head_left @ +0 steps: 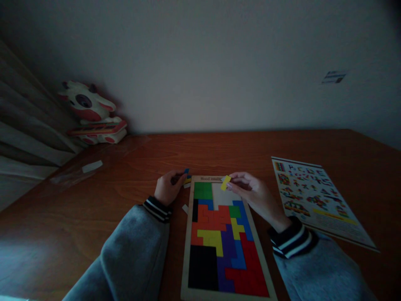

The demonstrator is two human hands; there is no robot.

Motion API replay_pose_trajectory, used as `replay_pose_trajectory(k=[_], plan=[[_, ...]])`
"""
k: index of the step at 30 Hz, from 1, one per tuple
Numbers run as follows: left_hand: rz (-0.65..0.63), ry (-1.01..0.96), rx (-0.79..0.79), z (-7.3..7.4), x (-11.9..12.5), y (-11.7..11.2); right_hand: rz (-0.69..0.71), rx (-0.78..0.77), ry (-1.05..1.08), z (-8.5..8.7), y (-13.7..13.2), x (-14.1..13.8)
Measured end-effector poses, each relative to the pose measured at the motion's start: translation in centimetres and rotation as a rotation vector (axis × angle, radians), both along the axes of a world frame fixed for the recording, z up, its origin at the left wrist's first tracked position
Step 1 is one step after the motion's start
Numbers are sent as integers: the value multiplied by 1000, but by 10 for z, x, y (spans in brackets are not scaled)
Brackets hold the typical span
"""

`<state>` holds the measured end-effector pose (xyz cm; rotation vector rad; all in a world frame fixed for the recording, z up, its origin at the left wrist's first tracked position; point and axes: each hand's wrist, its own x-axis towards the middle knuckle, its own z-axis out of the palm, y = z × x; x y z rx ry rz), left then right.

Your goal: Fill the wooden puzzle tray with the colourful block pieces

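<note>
While pinching a yellow piece with right hand, hovers over twelve o'clock of a wooden tray, flat on the surface. Looks mostly done: packed with coloured blocks clockwise from one to eleven. Leaves uncovered a pale patch near twelve, partly hidden. With left hand, just outside at eleven, meets a blue piece; cannot tell whether pinched.

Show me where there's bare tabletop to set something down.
Bare tabletop lies between the wall and the puzzle board, and left of the left sleeve. Crowded: beside the left hand, with loose pieces, and between board and sheet, where the right wrist lies.
</note>
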<state>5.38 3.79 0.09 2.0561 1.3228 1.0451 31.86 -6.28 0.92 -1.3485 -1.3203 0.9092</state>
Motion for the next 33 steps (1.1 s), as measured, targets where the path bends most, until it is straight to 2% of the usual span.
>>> replay_pose_trajectory(k=[4, 7, 12, 16, 22, 33], plan=[[-13, 19, 14, -1, 0, 0, 116, -15, -60, -3, -3, -8], [-20, 17, 8, -2, -1, 0, 175, 42, -153, -5, -7, -18], [-29, 23, 1, -4, -1, 1, 158, 164, -409, -3, -10, -31], [-29, 25, 4, -3, 0, 1, 143, 230, -572, -4, -9, -29], [-18, 27, 24, -3, 1, 0, 201, 298, -769, -6, -9, -23], [-7, 23, 3, -2, 2, -2, 178, 251, -785, -6, -10, -23]])
